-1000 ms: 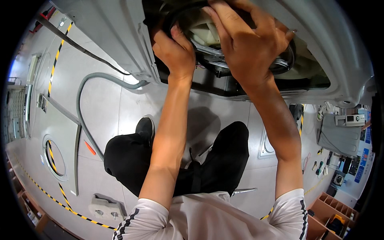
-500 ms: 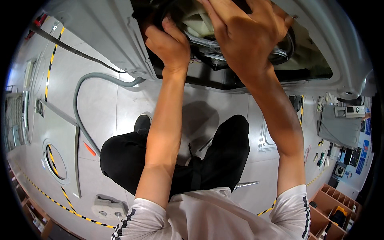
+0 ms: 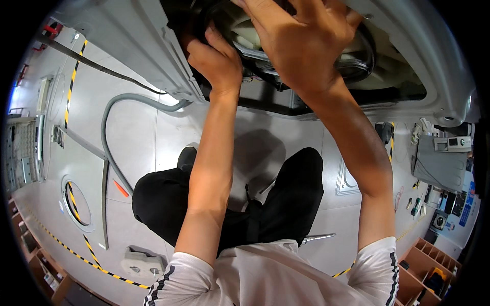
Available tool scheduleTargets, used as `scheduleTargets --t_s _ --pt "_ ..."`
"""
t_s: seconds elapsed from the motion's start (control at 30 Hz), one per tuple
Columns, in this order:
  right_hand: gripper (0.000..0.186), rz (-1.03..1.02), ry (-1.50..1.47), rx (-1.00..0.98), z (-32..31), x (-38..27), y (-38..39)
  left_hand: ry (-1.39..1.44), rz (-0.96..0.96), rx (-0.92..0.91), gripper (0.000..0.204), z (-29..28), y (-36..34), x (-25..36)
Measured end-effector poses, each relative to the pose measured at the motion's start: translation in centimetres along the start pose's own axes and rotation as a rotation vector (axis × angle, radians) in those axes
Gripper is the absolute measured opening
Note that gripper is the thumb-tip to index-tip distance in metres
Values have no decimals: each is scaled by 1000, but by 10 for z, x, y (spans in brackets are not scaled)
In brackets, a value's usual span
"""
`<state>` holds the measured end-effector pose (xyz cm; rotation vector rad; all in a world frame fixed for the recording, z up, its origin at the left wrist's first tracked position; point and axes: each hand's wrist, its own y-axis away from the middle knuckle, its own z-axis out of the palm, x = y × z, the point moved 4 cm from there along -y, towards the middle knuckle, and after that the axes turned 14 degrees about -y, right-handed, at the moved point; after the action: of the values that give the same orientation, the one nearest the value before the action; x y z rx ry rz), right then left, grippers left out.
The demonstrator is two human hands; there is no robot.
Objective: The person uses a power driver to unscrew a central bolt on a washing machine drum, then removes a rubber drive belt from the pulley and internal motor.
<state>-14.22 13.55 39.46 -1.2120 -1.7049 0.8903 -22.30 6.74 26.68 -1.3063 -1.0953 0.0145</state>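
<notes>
Both hands reach into the opening of a grey metal appliance cabinet point(image 3: 127, 48), which looks like a washing machine, at the top of view. My left hand point(image 3: 217, 61) is at the opening's left side with fingers curled and thumb raised, beside a dark curved part. What its fingers close on is hidden. My right hand point(image 3: 306, 43) is higher and further right, over a pale round part point(image 3: 245, 33). Its fingers bend forward and partly leave the picture, so their grip does not show. A black curved band point(image 3: 371, 51) runs to the right of it.
A grey hose point(image 3: 105, 122) loops from the cabinet across the floor. Left of it lies a panel point(image 3: 99, 204) with a round hole, near an orange-red tool point(image 3: 121, 188). A grey block point(image 3: 143, 262) lies lower left, a metal tool point(image 3: 319, 237) by my knee. Wooden compartments point(image 3: 416, 255) stand lower right.
My right hand has shifted slightly left and up over the pale part. My left hand stays nearly in place. The surroundings slide a little rightward in the picture.
</notes>
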Motion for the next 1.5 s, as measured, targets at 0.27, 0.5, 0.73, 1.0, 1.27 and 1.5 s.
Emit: scheduleTargets --t_s 0.27,0.5,0.73,1.0,1.27,1.5 --pt "17 33 -136 47 3 5 3 109 -67 -19 25 -4 -3 8" --pt "17 16 -126 1 -1 4 2 142 -51 13 23 -5 -2 12" --pt "12 -7 -71 -7 -13 2 -2 68 -76 -120 27 -7 2 11" --pt "13 94 -183 43 -19 7 -3 20 -178 -160 23 -7 3 13" --pt "14 88 -166 -10 -24 -1 -9 59 -208 -108 22 -7 5 10" --pt "16 -22 -136 195 -3 5 6 -46 -107 -74 27 -7 2 19"
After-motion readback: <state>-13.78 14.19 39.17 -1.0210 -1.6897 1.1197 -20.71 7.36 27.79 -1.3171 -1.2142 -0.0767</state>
